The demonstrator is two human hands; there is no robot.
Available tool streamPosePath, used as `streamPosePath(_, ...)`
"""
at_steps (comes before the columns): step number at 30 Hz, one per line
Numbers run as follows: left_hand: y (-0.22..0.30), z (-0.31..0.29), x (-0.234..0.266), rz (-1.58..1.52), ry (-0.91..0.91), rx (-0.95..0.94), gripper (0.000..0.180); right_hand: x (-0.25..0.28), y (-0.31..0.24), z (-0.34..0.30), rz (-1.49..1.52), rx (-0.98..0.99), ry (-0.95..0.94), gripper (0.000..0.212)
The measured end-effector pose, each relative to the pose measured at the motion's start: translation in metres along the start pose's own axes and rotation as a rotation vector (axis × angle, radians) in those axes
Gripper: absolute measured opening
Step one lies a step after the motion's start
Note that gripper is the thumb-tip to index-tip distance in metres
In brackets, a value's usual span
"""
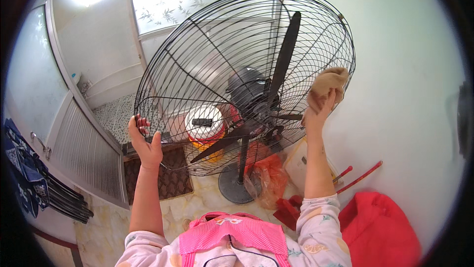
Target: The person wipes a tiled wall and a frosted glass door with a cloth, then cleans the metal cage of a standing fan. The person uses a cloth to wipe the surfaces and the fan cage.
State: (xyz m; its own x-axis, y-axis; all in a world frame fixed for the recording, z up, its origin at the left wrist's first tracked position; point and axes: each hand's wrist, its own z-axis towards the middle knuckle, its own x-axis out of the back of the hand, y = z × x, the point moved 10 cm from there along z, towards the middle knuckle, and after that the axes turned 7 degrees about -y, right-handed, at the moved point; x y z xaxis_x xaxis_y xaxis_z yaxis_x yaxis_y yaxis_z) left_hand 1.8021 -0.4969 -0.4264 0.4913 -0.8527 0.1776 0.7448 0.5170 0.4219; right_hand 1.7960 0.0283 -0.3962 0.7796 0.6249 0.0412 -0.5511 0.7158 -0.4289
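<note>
A large black pedestal fan [283, 64] fills the middle, its wire guard tilted and its dark blades still behind the wires. My left hand [146, 143] grips the guard's left rim, with the fingers curled round the wires and the thumb on the near side. At the right side of the guard, my right hand [322, 106] presses a brown cloth [330, 85] against the wires. The cloth is bunched and slightly blurred, and it hides some of the fingers. Below the guard, the fan's pole runs down to a round grey base [233, 188] on the floor.
Behind the fan stands a white-lidded bucket [203, 119] with a red and yellow body. Red plastic bags [269, 175] lie by the base. A large red bundle [379, 232] rests against the right wall. On the left are a half-open door [89, 138], a brown mat [173, 172] and folded dark-blue fabric chairs [29, 173].
</note>
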Motion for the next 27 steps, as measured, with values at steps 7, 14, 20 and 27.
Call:
streamPosePath(7, 0.005, -0.004, 0.008, 0.082, 0.012, 0.001, 0.072, -0.066, -0.139, -0.045, -0.185, 0.303, -0.223, 0.063)
streamPosePath(14, -0.006, -0.003, 0.007, 0.052, -0.006, -0.014, 0.075, -0.149, -0.190, -0.182, -0.213, 0.858, -0.758, 0.046)
streamPosePath(20, -0.001, -0.001, 0.005, 0.055, -0.020, -0.021, 0.073, -0.088, -0.164, -0.056, -0.338, 0.520, -0.376, 0.049)
streamPosePath(27, 0.011, -0.001, 0.001, 0.075, -0.050, -0.028, 0.065, -0.047, -0.155, 0.040, 0.149, 0.306, -0.007, 0.064)
